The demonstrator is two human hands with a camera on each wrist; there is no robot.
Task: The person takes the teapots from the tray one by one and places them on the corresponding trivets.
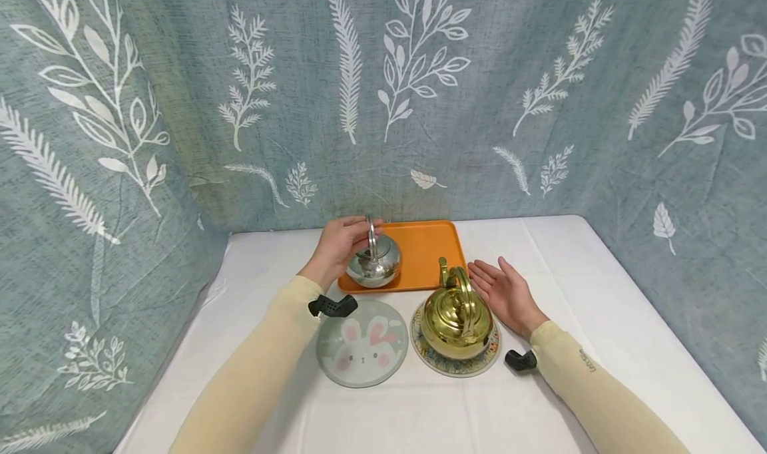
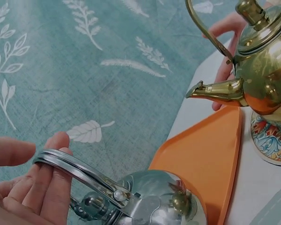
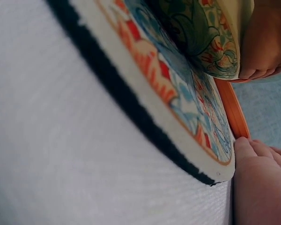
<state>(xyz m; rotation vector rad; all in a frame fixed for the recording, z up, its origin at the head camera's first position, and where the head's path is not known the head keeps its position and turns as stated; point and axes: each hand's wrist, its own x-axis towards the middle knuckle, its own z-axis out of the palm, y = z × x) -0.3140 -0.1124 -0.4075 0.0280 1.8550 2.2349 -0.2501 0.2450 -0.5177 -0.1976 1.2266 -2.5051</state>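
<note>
A silver kettle point(image 1: 375, 267) stands on the left part of an orange tray point(image 1: 427, 254). My left hand point(image 1: 344, 244) is at its raised handle point(image 2: 79, 171), the fingers passing beneath the metal loop and the thumb close to its end. A shiny gold kettle point(image 1: 457, 324) rests on a round patterned mat point(image 1: 424, 355), its spout toward the tray. Beside it on the right is my right hand point(image 1: 503, 291), fingers extended and holding nothing. The right wrist view shows that hand point(image 3: 264, 183) low by the edge of the patterned mat point(image 3: 164, 89).
Left of the gold kettle lies a round mat with a rabbit face point(image 1: 362, 347). White cloth point(image 1: 383, 414) covers the table. Blue-green curtains point(image 1: 383, 168) with white leaf prints enclose the back and sides.
</note>
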